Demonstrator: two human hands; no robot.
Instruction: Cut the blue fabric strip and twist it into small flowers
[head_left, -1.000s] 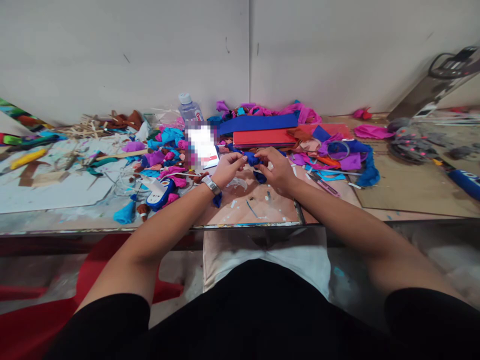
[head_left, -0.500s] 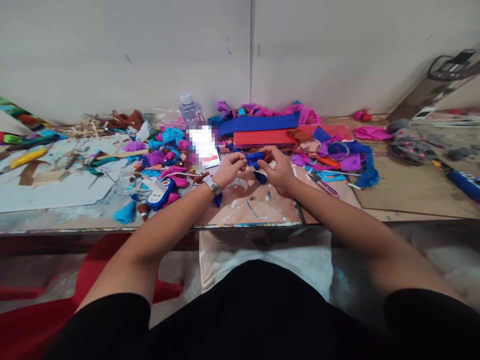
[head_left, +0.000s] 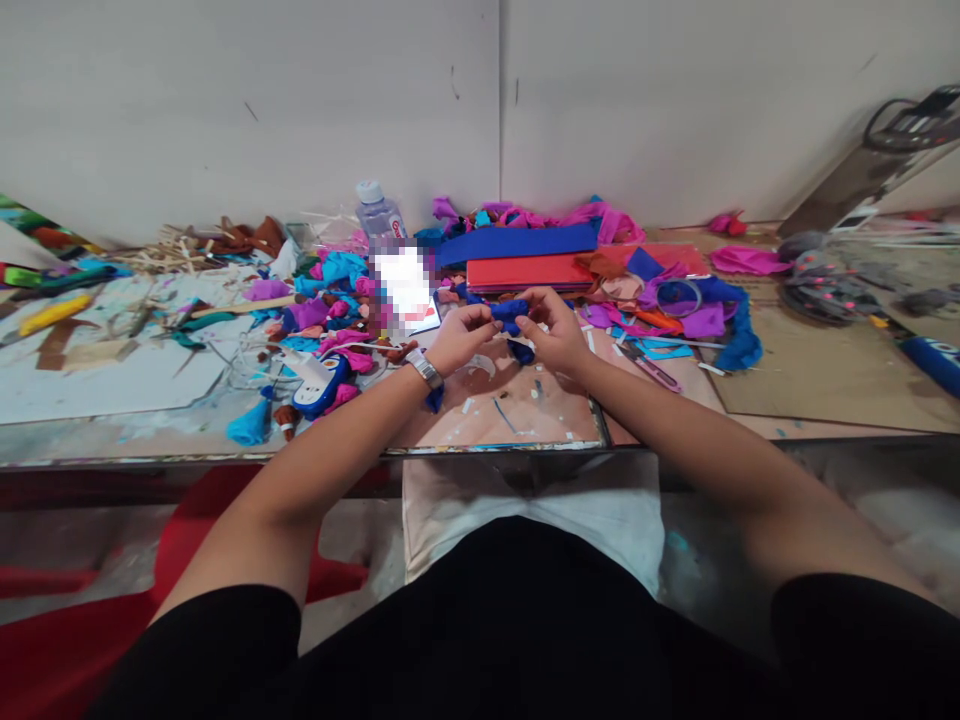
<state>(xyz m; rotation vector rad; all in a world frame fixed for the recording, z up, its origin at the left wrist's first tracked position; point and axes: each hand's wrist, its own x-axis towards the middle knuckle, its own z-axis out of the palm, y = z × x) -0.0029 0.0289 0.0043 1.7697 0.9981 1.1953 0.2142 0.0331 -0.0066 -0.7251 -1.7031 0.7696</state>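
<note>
A person seated at a cluttered craft table (head_left: pixel 825 380) holds a small piece of dark blue crepe paper (head_left: pixel 510 312) between both hands, just above the tabletop. The left hand (head_left: pixel 461 338), with a metal watch on its wrist, is closed in a pinch on the paper's left end; the right hand (head_left: pixel 551 330) is closed in a pinch on its right end, so the paper spans the short gap between the fingertips. Judging by the grip, the paper is being twisted or shaped, and the next bit of handling would call for a firm hold with one hand while the other turns gently, since crepe tears easily. From the hands, a red sheet (head_left: pixel 529 272) lies at 12 o'clock, a plastic bottle (head_left: pixel 376 215) at 11 o'clock, pink and blue scraps (head_left: pixel 330 320) at 9 o'clock, and a tape ring (head_left: pixel 679 297) at 2 o'clock.
</note>
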